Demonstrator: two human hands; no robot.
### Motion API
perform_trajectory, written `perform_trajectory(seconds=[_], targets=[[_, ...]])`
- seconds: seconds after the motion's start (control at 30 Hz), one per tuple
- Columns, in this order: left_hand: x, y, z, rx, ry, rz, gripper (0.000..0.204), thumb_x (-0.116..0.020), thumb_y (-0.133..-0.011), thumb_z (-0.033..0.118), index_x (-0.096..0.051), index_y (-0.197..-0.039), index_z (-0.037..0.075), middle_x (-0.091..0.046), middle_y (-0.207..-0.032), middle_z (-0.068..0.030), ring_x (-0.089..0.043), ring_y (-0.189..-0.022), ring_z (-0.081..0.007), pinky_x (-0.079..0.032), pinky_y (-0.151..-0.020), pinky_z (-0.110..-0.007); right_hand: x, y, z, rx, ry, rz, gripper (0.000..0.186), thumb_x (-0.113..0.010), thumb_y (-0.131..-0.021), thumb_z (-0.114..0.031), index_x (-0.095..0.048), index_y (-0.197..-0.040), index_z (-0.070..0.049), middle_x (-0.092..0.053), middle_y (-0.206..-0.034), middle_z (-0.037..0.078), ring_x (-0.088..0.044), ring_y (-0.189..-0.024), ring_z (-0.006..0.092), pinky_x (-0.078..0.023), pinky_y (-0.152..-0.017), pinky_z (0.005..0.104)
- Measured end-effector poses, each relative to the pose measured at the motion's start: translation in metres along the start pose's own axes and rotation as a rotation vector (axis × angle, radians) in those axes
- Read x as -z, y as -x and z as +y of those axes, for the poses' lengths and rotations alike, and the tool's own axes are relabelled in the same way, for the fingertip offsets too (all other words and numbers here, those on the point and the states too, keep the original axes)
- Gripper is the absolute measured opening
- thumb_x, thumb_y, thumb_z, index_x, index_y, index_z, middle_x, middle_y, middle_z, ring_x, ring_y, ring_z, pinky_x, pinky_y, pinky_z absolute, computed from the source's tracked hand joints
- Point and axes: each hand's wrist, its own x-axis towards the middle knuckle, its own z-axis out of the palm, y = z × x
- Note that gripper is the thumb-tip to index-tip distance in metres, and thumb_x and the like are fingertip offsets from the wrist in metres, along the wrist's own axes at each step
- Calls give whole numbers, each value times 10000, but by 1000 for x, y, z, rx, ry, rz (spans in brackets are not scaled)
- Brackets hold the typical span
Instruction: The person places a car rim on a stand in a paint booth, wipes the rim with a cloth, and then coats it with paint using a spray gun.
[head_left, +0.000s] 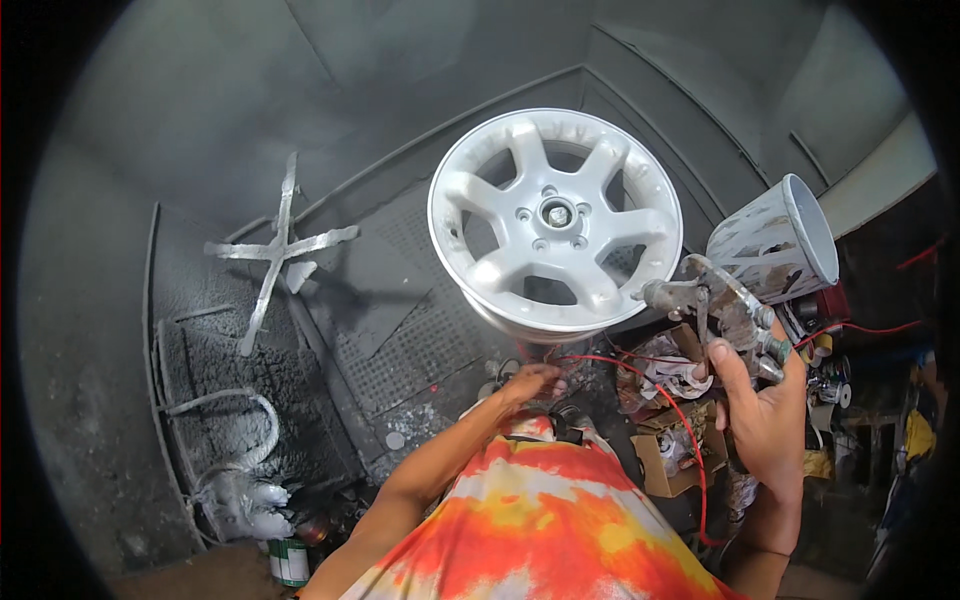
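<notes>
My right hand (pixel 762 415) is closed around a paint-crusted spray gun (pixel 738 318), with its nozzle end toward the lower right rim of a car wheel (pixel 520 270). The wheel has several thick spokes, lies face up and is coated whitish silver. Below its near edge, close to my body, is my left hand (pixel 535 383). Its fingers are curled, and what they hold, if anything, is hidden. A red hose (pixel 675 400) starts beside those fingers, runs right, then bends down past my right forearm.
A paint-streaked bucket (pixel 765 240) lies tilted at the right. Below it stands a cardboard box (pixel 675 478) of crumpled waste. To the left is a silver-coated cross-shaped stand (pixel 280 245); a green and white can (pixel 289 562) sits at lower left. Grey walls (pixel 400 80) enclose the far side.
</notes>
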Motion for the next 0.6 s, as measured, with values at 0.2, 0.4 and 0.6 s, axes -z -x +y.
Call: perform_trajectory(seconds=[0.2, 0.4, 0.6], targets=[[55, 19, 3, -142, 402, 285, 427, -553, -1032, 299, -567, -1314, -21, -673, -1214, -161, -660, -1076, -266, -540, -981, -398, -7, -4, -7, -57, -26, 9, 215, -662, -1004, -101, -627, -1195, -9, -662, -783, -11, -552, -639, 27, -441, -577, 219], [75, 8, 11, -260, 616, 298, 467, -608, -954, 307, -554, -1279, -25, -607, -1241, -163, -595, -1127, -276, -487, -1052, -405, -15, 4, -16, -90, -111, -74, 224, -690, -979, -104, -616, -1171, -16, -682, -793, 11, -498, -552, 15, -392, -496, 206], [61, 4, 18, -267, 566, 172, 402, -612, -963, 248, -592, -1271, -11, -660, -1175, -148, -654, -1124, -277, -530, -1041, -403, -13, 9, -25, -79, -142, -181, 212, -683, -963, -66, -608, -1145, 12, -691, -834, 19, -505, -572, 13, -383, -530, 199]])
